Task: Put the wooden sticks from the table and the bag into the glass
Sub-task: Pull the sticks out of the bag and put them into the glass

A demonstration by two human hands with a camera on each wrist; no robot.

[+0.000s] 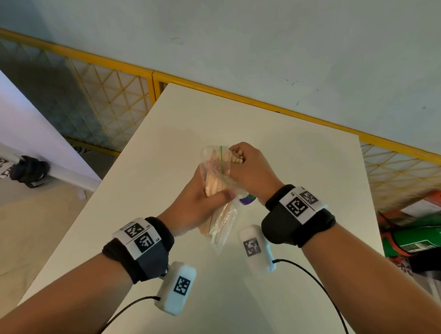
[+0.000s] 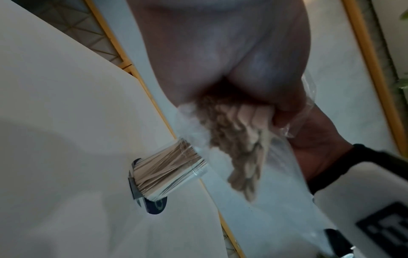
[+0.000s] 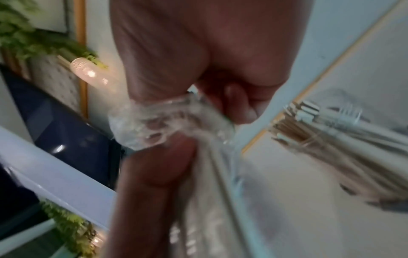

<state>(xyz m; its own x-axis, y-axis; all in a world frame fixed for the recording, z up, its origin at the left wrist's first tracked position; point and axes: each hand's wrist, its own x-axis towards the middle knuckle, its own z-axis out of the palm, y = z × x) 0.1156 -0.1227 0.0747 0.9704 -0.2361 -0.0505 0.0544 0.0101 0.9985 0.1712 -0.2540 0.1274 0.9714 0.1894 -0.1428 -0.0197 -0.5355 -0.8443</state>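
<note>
L hand [image 1: 198,207] wraps clear zip bag [image 1: 215,166] w/ wooden sticks [image 1: 217,185] mid-air, steadying it. R hand [image 1: 250,169] fisted on stick tops at bag mouth, prob. to pull bundle out. Glass [image 2: 170,172], part-filled, on surface [image 1: 293,156] beyond.

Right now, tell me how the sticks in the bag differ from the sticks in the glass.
The sticks in the bag are held in the air by both hands; the sticks in the glass stand on the table, untouched. The bag's sticks sit in soft clear plastic, their tops gripped by the right hand, the left hand round the middle; the glass's sticks fill a rigid container. Both are pale wooden sticks.
</note>
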